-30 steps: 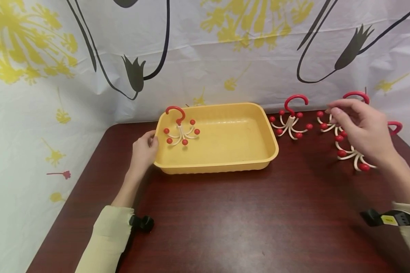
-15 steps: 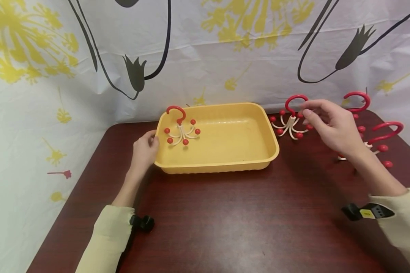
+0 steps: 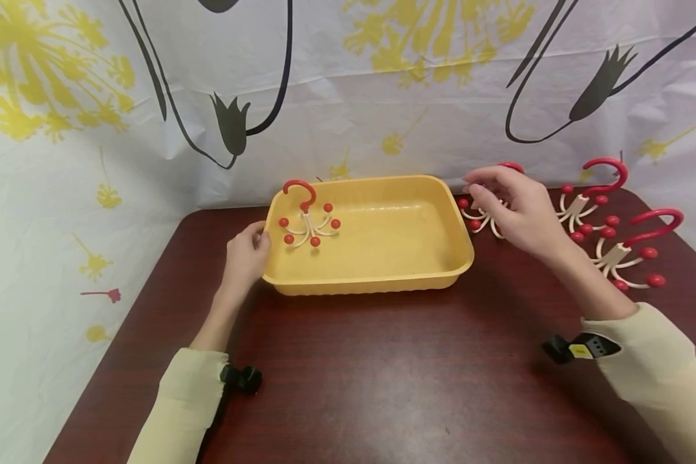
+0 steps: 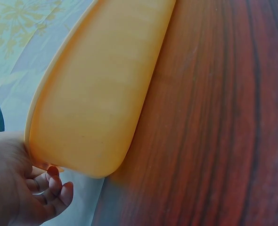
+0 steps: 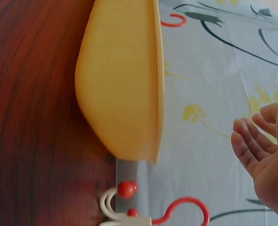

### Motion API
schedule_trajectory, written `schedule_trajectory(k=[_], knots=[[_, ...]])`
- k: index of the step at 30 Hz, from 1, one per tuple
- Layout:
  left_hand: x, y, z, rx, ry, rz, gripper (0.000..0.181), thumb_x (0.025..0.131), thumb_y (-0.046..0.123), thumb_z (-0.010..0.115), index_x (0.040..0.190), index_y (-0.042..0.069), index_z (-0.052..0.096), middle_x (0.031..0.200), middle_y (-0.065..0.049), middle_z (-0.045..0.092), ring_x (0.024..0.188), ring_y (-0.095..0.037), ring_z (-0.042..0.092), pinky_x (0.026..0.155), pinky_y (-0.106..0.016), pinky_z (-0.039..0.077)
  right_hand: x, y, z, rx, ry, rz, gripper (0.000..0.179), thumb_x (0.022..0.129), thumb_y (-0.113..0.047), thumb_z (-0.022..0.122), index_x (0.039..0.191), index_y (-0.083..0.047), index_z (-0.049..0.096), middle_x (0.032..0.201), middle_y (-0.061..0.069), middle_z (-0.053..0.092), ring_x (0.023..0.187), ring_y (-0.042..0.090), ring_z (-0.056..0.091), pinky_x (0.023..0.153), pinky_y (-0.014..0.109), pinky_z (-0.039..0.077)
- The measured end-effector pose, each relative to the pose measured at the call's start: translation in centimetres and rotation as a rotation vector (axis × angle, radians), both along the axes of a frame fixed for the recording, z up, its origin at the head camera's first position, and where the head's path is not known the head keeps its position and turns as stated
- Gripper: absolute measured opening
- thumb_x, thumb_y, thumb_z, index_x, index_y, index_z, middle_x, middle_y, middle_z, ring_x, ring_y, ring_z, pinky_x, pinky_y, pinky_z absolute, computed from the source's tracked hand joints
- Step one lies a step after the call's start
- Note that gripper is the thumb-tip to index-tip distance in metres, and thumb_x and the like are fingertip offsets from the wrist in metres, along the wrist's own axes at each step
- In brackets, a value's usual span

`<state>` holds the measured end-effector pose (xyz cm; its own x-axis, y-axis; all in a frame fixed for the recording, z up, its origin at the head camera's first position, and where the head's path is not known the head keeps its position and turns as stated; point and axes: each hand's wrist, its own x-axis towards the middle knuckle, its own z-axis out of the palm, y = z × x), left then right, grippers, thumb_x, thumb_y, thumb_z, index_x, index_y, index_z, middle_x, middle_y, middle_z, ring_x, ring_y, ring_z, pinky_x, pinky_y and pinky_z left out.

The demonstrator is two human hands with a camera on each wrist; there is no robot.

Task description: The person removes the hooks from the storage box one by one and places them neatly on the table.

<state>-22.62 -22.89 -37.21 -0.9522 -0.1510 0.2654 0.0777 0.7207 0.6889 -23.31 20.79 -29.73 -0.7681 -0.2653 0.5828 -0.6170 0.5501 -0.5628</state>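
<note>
A yellow plastic tray [image 3: 371, 281] stands on the table, and my left hand [image 3: 247, 252] grips its left rim. In the left wrist view the fingers [image 4: 54, 190] curl under the tray's end. Inside the tray, at its left, sits a multi-arm hook hanger [image 3: 307, 222] with a red hook and cream arms tipped with red balls. My right hand [image 3: 519, 209] is above the table just right of the tray, fingers loosely bent and holding nothing. It partly covers a second hook hanger [image 3: 486, 218], whose hook also shows in the right wrist view.
Two more hook hangers, one at the back right [image 3: 580, 205] and one nearer [image 3: 617, 254], stand close together on the dark red-brown table [image 3: 383, 380]. A white sheet [image 3: 336, 77] with flower prints hangs behind the table and along its left side.
My right hand has moved left, away from the two right-hand hangers, passing over the middle one toward the tray. The left hand and the tray have stayed in place.
</note>
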Motion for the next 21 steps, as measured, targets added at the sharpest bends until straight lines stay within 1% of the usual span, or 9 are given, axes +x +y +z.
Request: schedule_trajectory(k=[3,5,7,9,14,21], knots=[[-0.1,0.0,-0.1,0.000,0.005,-0.001,0.040,0.102,0.013,0.048,0.135,-0.006,0.059,0.093,-0.021,0.065,0.083,-0.033,0.060,0.077,-0.042,0.048,-0.2,-1.0,0.1,0.002,0.006,0.009,0.023,0.100,-0.013,0.061,0.120,-0.007,0.070,0.094,0.000,0.069,0.075,0.000,0.061,0.067,0.015,0.045],[-0.1,0.0,-0.1,0.001,0.006,-0.001,0.040,0.102,0.013,0.048,0.135,-0.006,0.059,0.094,-0.022,0.065,0.084,-0.033,0.060,0.077,-0.043,0.049,-0.4,-1.6,0.1,-0.010,0.008,0.034,0.022,0.099,-0.009,0.062,0.120,-0.006,0.070,0.093,0.003,0.070,0.074,-0.001,0.062,0.065,0.015,0.045],[-0.1,0.0,-0.1,0.001,0.008,0.000,0.040,0.101,0.012,0.048,0.135,-0.006,0.059,0.094,-0.022,0.066,0.085,-0.034,0.061,0.078,-0.044,0.049,-0.5,-2.3,0.2,-0.020,0.008,0.057,0.022,0.099,-0.008,0.062,0.120,-0.006,0.070,0.091,0.003,0.069,0.073,0.000,0.061,0.063,0.016,0.044],[-0.1,0.0,-0.1,0.002,0.008,0.001,0.040,0.101,0.012,0.048,0.135,-0.006,0.059,0.094,-0.022,0.065,0.085,-0.033,0.060,0.079,-0.044,0.049,-0.7,-3.0,0.2,-0.024,0.007,0.074,0.022,0.099,-0.007,0.062,0.119,-0.005,0.070,0.094,0.003,0.069,0.073,0.001,0.061,0.065,0.016,0.044],[0.0,0.0,0.0,0.003,0.008,0.005,0.040,0.101,0.013,0.049,0.134,-0.006,0.059,0.094,-0.021,0.065,0.085,-0.033,0.060,0.079,-0.043,0.049,-1.3,-4.5,0.0,-0.011,-0.016,0.090,0.023,0.101,-0.014,0.062,0.121,-0.006,0.069,0.101,0.003,0.070,0.076,0.004,0.062,0.069,0.018,0.046],[0.0,0.0,0.0,0.004,0.007,0.004,0.040,0.101,0.012,0.049,0.135,-0.006,0.059,0.094,-0.022,0.065,0.085,-0.033,0.060,0.080,-0.044,0.049,-2.2,-6.8,-0.5,-0.005,-0.068,0.129,0.026,0.102,-0.020,0.061,0.123,-0.007,0.068,0.107,0.005,0.069,0.081,0.015,0.065,0.071,0.022,0.048]])
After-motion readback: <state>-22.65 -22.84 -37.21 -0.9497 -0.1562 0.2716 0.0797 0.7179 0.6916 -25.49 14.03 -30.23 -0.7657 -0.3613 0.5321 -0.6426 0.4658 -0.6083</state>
